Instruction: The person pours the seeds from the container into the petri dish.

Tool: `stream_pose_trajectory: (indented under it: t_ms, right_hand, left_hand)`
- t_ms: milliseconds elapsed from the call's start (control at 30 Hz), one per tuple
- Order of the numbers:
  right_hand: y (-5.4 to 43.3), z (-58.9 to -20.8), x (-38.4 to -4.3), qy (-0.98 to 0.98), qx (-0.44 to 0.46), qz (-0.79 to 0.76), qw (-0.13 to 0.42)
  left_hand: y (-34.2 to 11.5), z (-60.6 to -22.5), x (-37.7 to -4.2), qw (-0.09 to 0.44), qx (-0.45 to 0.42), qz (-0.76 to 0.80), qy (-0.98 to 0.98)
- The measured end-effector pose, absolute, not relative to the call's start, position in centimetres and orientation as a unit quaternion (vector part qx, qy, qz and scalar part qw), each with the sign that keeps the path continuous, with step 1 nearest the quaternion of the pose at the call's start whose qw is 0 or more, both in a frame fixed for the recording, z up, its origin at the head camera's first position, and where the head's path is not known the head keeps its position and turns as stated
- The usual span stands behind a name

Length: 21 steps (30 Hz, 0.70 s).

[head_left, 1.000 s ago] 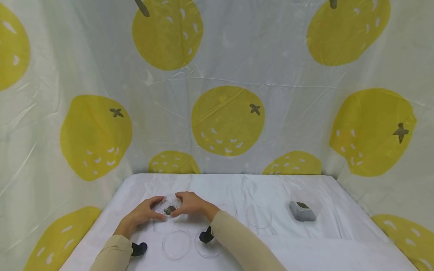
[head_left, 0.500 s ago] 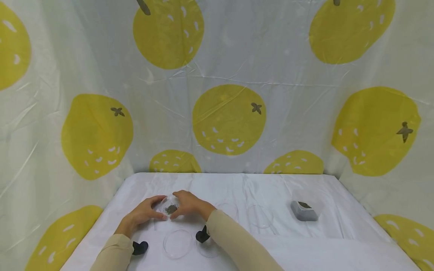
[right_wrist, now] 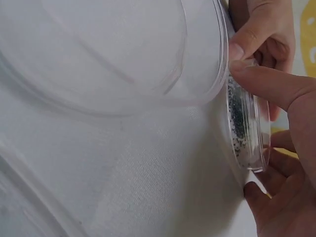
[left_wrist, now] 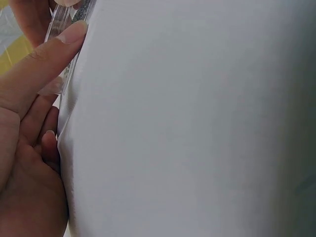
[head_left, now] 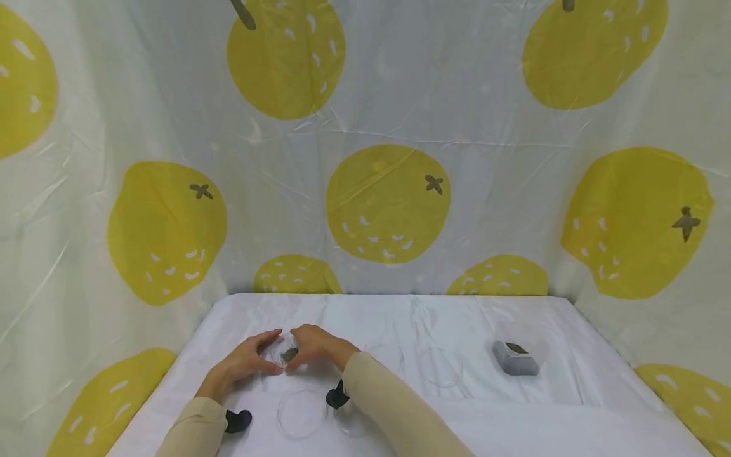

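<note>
A round clear petri dish (head_left: 278,348) with a patch of dark grains sits low over the white cloth, left of the middle in the head view. My left hand (head_left: 242,360) grips its left side, thumb toward me and fingers at the far edge. On the opposite side my right hand (head_left: 314,347) holds it the same way. Seen from the right wrist, the dish (right_wrist: 244,123) shows its edge, dark grains spread along one face and both thumbs at its upper end. In the left wrist view only a strip of the dish (left_wrist: 56,23) shows past the fingers.
More clear round dishes lie on the cloth: one dish (head_left: 301,414) nearer me, another dish (head_left: 355,426) partly under my right sleeve, and a third dish (head_left: 442,367) to the right. A grey-looking tub (head_left: 516,363) with dark material stands at the right back. A lemon-print curtain (head_left: 388,114) hangs behind.
My right forearm has shifted slightly left. The dark grains have changed their spread inside the dish. Both hands keep their hold on it.
</note>
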State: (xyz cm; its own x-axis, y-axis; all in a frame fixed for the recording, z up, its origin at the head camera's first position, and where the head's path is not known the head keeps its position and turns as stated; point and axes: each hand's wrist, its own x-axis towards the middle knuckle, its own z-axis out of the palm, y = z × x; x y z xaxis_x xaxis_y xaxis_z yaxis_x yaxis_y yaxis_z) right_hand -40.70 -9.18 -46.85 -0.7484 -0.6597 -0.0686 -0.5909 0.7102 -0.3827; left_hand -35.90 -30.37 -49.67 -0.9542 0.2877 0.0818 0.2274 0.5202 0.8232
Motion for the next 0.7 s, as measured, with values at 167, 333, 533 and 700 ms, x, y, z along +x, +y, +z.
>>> stream_pose_trajectory:
  t_ms: [167,333,533,700]
  right_hand:
    - [-9.00,-47.08,-40.67,0.917,-0.334,-0.186,0.113]
    - [-8.76,-47.07,-40.45,0.912,-0.326,-0.215,0.128]
    - [-8.32,-47.08,-40.33,0.902,-0.333,-0.246,0.125]
    - [-8.22,-47.12,-40.55,0.895,-0.353,-0.251,0.112]
  left_hand:
    - [-30.22,-49.61,-35.67,0.032,0.162,0.465,0.870]
    - [-30.25,-49.67,-35.64,0.028,0.159,0.455,0.876]
    - [-30.24,-49.50,-35.81,0.036,0.158,0.464,0.871]
    - [-30.82,-49.26,-36.02,0.048,0.165,0.497,0.850]
